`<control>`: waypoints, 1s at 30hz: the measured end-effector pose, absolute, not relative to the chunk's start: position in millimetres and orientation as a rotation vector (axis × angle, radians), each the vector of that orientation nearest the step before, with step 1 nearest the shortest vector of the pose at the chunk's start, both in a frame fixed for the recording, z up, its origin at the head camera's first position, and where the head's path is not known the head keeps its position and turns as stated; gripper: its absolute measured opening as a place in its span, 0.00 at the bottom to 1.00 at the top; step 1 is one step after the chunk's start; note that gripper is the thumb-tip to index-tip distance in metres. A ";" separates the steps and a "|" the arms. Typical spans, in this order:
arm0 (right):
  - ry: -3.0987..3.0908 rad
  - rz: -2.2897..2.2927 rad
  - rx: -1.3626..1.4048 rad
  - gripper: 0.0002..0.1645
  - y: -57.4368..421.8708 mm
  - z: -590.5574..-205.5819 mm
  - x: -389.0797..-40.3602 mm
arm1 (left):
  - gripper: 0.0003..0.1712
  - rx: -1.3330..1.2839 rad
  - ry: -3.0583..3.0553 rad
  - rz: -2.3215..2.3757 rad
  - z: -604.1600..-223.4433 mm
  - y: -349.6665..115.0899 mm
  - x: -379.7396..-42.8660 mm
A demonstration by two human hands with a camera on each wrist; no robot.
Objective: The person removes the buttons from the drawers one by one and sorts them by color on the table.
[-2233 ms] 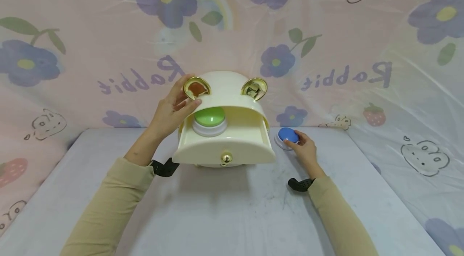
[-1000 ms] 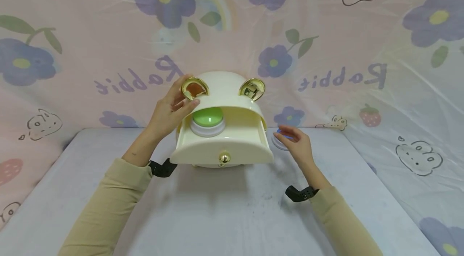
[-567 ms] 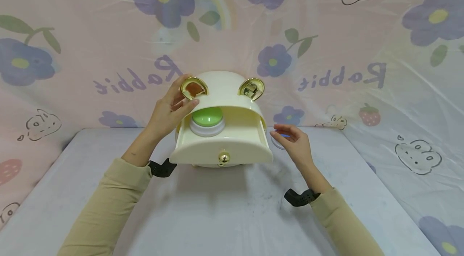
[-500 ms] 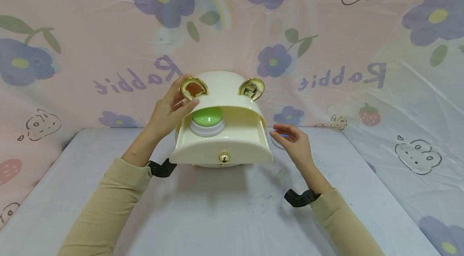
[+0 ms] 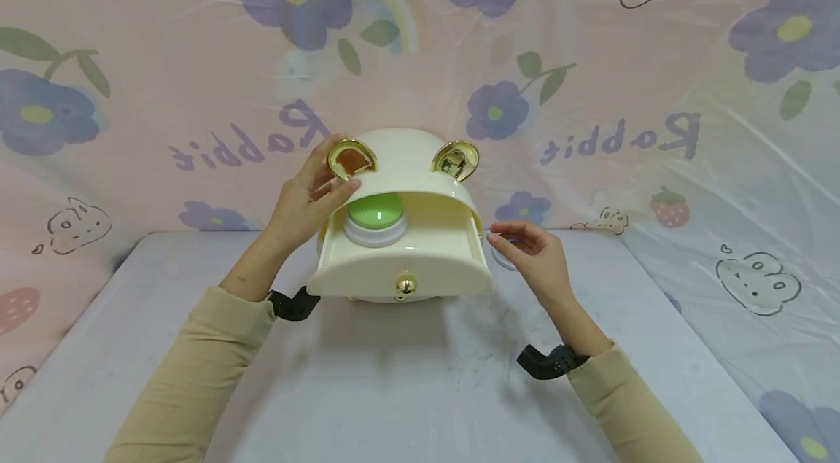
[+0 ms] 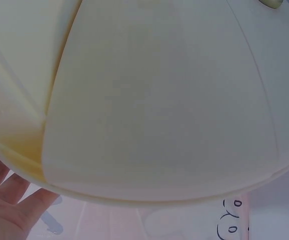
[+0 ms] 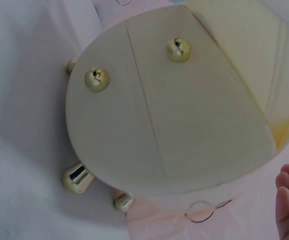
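Cream box [image 5: 403,170] sits gripped by my left hand [image 5: 302,202], presumably for steadiness; my right hand [image 5: 539,259] hovers loose, empty.

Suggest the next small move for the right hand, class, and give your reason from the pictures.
Probably move the right hand across to the drawer: that hand seems to hold nothing, the drawer stands open with the green button inside, and the left hand grips the box at one ear, which should help steady it.
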State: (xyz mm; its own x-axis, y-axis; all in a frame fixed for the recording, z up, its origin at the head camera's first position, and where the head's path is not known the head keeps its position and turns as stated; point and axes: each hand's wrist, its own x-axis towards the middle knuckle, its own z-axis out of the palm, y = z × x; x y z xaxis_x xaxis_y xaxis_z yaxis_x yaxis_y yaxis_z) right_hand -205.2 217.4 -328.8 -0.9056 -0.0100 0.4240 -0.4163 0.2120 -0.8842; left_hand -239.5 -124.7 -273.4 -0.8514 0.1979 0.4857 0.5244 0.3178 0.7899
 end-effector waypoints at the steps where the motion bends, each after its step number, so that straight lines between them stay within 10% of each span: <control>1: -2.162 1.754 0.401 0.16 216.4 -326.5 -203.6 | 0.38 -0.652 -2.287 -1.543 -273.3 -124.8 -239.5; 30: -2.255 1.844 0.750 0.12 182.7 -265.6 -194.4 | 0.37 -0.676 -2.260 -1.544 -275.1 -125.0 -240.9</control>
State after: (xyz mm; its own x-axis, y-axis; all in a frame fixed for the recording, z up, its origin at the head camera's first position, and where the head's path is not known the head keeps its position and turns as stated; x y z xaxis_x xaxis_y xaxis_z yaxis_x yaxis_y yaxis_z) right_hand -194.4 182.7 -265.6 -0.8673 -0.2905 0.4041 -0.4538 0.1280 -0.8819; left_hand -240.9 -125.0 -275.1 -0.8364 0.2009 0.5100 0.5481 0.3033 0.7795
